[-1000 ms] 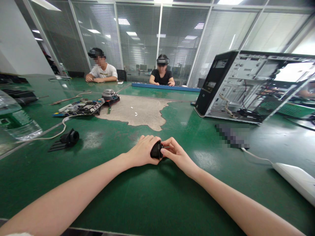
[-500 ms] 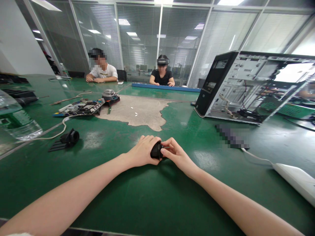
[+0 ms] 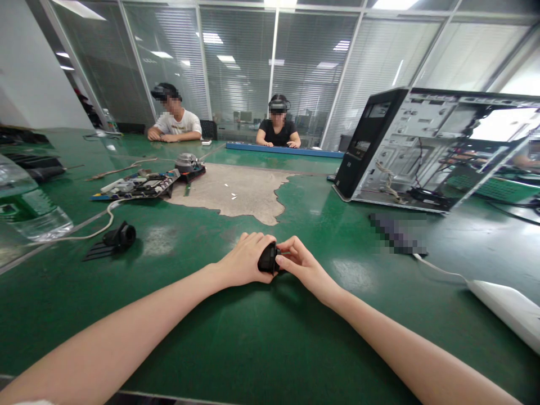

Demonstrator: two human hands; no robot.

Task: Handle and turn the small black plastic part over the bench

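Both hands meet over the table in the middle of the head view, around a small black rounded part (image 3: 266, 260). My left hand (image 3: 244, 260) wraps it from the left, fingers over its top and thumb beneath. With thumb and fingertips, my right hand (image 3: 304, 264) grips its right end. Much of the part is covered by my fingers, and its exact kind is unclear. Off to the left lies another black plastic piece (image 3: 120, 237), with a round tube end and flat slats.
A green-topped table (image 3: 270, 343) spreads below. Left are a water bottle (image 3: 34, 211), a circuit board (image 3: 141, 184) and a cooler-like part (image 3: 189, 164). Right stand an open computer case (image 3: 358, 152), a blurred dark device (image 3: 394, 232) and a white power strip (image 3: 506, 309). Two people sit opposite.
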